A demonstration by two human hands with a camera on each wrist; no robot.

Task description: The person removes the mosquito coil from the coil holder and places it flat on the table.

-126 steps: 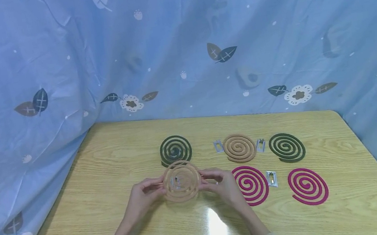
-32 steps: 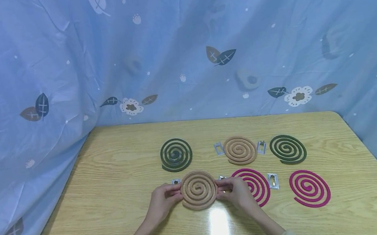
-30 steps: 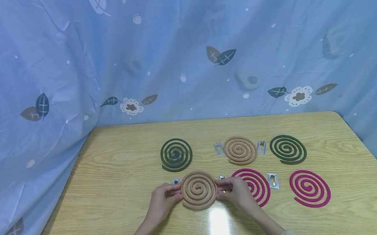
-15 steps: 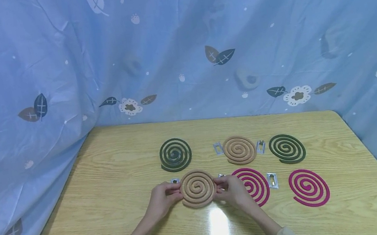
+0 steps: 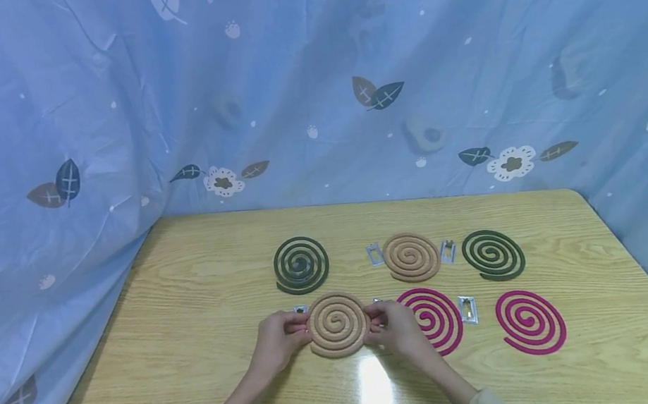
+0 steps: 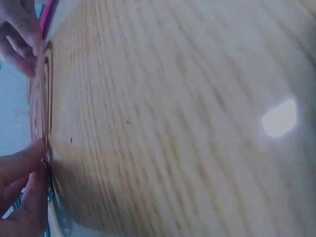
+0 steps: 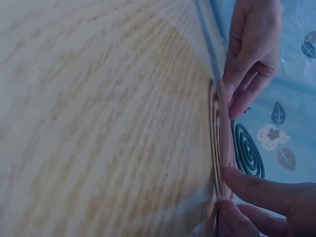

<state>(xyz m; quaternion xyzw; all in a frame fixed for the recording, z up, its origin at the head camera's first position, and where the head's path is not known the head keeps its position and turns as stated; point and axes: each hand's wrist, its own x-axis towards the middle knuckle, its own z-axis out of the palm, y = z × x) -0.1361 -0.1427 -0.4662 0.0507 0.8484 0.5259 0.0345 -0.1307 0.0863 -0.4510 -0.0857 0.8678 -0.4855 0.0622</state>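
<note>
Both hands hold a tan mosquito coil [image 5: 337,324] by opposite edges. The left hand [image 5: 275,342] pinches its left rim, and the right hand [image 5: 398,327] pinches its right rim. In the left wrist view the coil [image 6: 38,103] is seen edge-on, with its dark reflection beside it on the tabletop. The right wrist view also shows the coil [image 7: 226,138] edge-on between thumbs and fingers. A small metal coil stand [image 5: 300,309] peeks out behind the left fingers. Another stand [image 5: 377,301] is mostly hidden behind the right hand.
Behind lie a green coil [image 5: 305,287] with something shiny at its centre, a tan coil [image 5: 412,256] and another green coil [image 5: 494,254]. Two magenta coils [image 5: 430,320] [image 5: 530,321] lie to the right. Metal stands [image 5: 375,254] [image 5: 448,251] [image 5: 468,309] lie between coils. A blue curtain [image 5: 303,77] borders the wooden table [image 5: 159,330].
Since the earliest frame, the held coil has moved right and nearer the person, both hands with it. Over the last second it has shifted only slightly left, still in both hands.
</note>
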